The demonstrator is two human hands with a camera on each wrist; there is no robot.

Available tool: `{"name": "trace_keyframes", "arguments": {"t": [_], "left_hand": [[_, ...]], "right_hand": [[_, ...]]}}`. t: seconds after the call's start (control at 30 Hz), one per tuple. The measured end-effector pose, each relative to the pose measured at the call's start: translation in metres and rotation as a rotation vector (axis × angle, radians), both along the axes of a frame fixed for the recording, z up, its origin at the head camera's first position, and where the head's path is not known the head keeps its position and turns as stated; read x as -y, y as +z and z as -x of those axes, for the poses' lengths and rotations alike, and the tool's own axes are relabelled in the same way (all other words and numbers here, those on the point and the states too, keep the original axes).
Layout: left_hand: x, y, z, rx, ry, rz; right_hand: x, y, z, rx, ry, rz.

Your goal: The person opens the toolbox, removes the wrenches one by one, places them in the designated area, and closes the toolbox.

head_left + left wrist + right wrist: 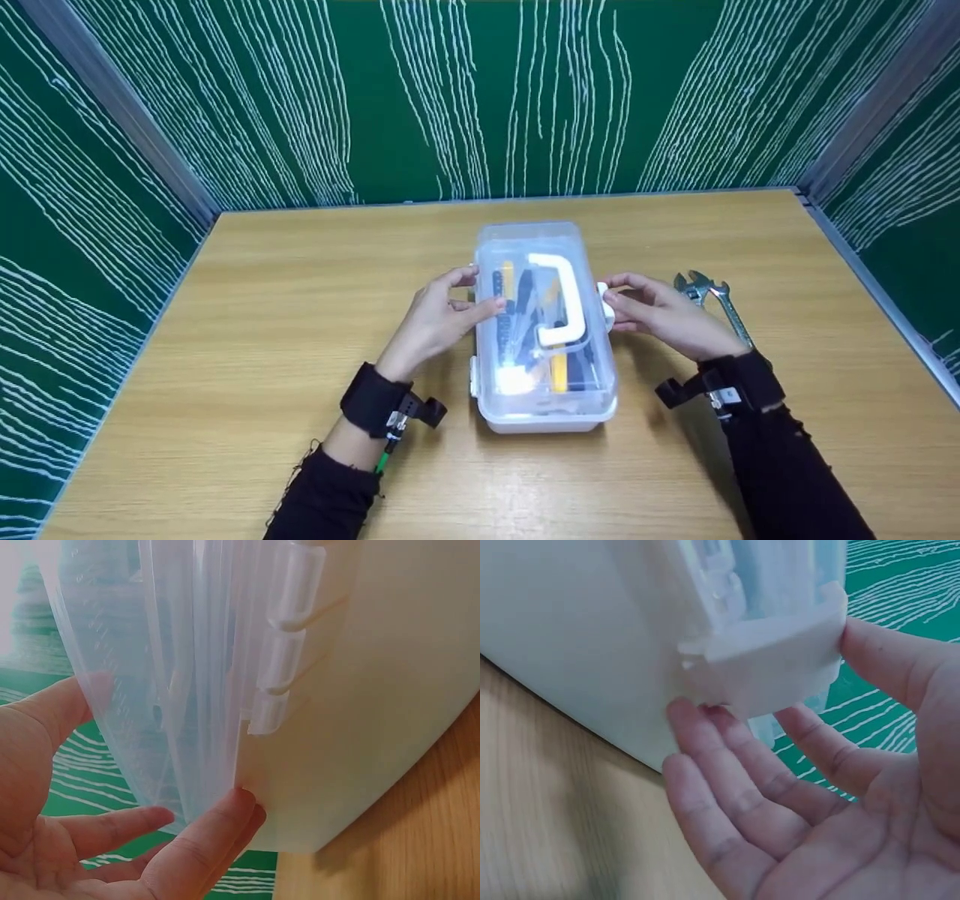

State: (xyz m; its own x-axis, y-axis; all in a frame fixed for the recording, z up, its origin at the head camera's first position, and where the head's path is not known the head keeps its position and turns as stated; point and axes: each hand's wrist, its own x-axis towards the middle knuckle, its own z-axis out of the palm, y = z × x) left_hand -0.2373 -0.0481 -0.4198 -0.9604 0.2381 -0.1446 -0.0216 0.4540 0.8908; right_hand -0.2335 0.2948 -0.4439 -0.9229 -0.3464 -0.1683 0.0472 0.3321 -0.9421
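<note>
A clear-lidded toolbox (pixel 544 367) with a white base and a white handle (pixel 574 300) stands closed on the table. Dark and yellow tools show blurrily through its lid. My left hand (pixel 435 319) holds the box's left side, its thumb on the lid; in the left wrist view, fingertips touch the base just below the hinge (pixel 281 664). At the opposite side my right hand (pixel 671 315) holds the white latch (pixel 772 664), with the thumb on its upper edge and fingers beneath it. The latch looks tilted out from the wall.
Metal wrenches (pixel 699 285) lie on the wooden table (pixel 300 300) just behind my right hand, partly hidden by it. Green panels (pixel 420 150) with white wavy lines enclose the table at the back and both sides.
</note>
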Motion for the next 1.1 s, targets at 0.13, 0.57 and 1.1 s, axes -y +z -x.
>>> {"name": "trace_keyframes", "arguments": {"t": [0.13,0.57,1.1], "left_hand": [[0.001,0.000,0.000,-0.002,-0.004,0.001],[0.000,-0.002,0.000,-0.026,0.002,0.007],[0.000,-0.002,-0.001,-0.034,-0.004,-0.007]], "right_hand": [[0.003,-0.002,0.001,-0.031,-0.001,-0.027],[0.002,-0.013,0.007,0.001,-0.017,-0.114],[0.004,-0.015,0.008,0.065,-0.090,-0.071]]}}
